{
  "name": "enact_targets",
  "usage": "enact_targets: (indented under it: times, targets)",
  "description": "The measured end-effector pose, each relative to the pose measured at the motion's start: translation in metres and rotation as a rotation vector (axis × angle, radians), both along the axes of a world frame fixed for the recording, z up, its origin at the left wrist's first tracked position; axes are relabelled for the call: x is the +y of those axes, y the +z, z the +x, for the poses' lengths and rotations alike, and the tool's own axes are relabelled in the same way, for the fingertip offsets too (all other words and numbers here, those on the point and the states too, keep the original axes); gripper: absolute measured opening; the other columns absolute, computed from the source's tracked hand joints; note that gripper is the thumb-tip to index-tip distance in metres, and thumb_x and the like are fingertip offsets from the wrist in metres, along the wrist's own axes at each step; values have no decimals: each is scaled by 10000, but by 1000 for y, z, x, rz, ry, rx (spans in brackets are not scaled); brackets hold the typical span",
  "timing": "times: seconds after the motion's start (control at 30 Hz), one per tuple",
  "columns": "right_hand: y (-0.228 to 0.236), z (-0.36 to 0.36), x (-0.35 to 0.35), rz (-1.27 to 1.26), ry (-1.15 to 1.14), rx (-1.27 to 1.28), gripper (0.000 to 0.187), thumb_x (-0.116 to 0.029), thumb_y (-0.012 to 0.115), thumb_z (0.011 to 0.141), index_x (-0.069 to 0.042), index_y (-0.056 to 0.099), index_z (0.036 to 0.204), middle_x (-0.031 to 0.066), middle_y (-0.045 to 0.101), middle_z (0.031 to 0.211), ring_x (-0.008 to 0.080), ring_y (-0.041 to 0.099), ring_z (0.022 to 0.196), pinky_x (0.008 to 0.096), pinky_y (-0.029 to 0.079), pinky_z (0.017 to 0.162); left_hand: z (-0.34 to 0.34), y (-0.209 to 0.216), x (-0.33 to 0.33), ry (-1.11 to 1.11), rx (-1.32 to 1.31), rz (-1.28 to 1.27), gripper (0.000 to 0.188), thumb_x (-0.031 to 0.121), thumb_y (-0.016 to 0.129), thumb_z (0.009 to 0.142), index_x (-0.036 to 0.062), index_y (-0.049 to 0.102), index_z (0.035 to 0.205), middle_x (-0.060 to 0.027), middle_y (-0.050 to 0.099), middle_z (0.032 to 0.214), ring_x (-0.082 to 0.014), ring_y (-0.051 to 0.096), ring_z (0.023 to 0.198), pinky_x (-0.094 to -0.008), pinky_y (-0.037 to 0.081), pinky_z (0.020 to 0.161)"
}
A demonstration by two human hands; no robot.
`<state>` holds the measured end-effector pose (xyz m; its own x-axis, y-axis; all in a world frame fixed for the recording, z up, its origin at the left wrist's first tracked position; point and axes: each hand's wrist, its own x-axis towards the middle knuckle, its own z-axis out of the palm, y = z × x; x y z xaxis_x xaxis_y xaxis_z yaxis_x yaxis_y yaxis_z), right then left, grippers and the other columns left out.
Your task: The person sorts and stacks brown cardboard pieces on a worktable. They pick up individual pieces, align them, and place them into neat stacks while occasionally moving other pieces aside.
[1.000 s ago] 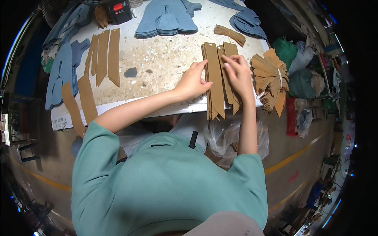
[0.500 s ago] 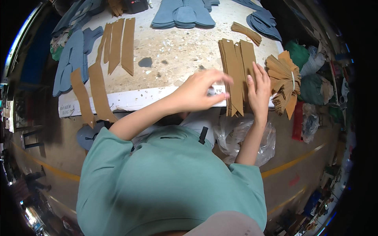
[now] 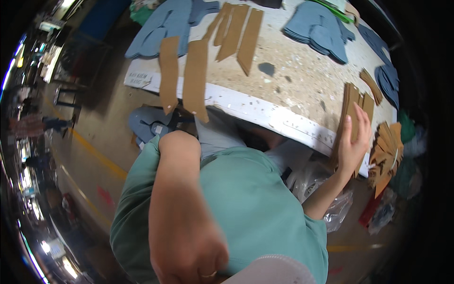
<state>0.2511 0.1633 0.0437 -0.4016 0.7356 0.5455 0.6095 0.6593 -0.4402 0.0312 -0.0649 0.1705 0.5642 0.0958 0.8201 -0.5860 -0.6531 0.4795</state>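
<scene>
My right hand [image 3: 355,142] lies on a stack of long brown strips [image 3: 347,102] at the table's right end. Its fingers are stretched out and hide part of the stack. My left hand [image 3: 189,251] is raised close in front of my body at the lower edge of the picture, away from the table. Its back faces up, with a ring on one finger. The fingers bend downward, mostly out of sight and slightly blurred, so whatever they may hold is hidden. Two brown strips [image 3: 195,78] hang over the table's front edge at the left.
More brown strips [image 3: 236,40] lie farther back. Blue-grey cut pieces are stacked at the far left [image 3: 163,28] and far middle [image 3: 317,31]. Beside my right hand is a fanned, tied bundle of tan pieces [image 3: 385,154]. A clear plastic bag [image 3: 338,213] hangs below the table.
My left hand has left the strip stack and come back toward my body, up close to the camera. The right hand stays at the stack. The view has swung to the left.
</scene>
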Motion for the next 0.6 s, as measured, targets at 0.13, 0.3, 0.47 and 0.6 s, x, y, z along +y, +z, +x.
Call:
enact_targets:
  times: [0.13,0.3,0.47,0.6]
  targets:
    - [-3,-75,-32,-196,335,113,259,-81,667,848,-54,693,1104,118,640,1115,273,565,1097,371,426,968,-9,-11,-10,59,28,-78,150,184,551,911,100,594,793,-2,517,745,-160,519,651,-283,396,595]
    - [-37,-171,-91,-157,845,124,236,-1,689,739,-52,688,970,86,619,978,291,561,997,408,474,844,-75,-59,-20,651,-81,-445,175,220,683,866,50,650,885,-69,659,911,-184,622,683,-292,477,576]
    - [-61,-224,-139,-6,947,-21,394,-135,741,719,-99,644,1100,59,542,999,251,530,951,381,437,754,-165,-128,-20,2255,355,-906,299,265,676,882,38,674,1077,-83,665,958,-190,651,804,-314,513,750]
    - [-62,-235,-145,19,911,-90,473,-169,758,703,-113,628,1155,63,516,1008,252,514,934,381,435,740,-187,-175,-32,2606,776,-822,401,364,746,801,80,700,1080,-80,626,919,-243,655,809,-389,525,744]
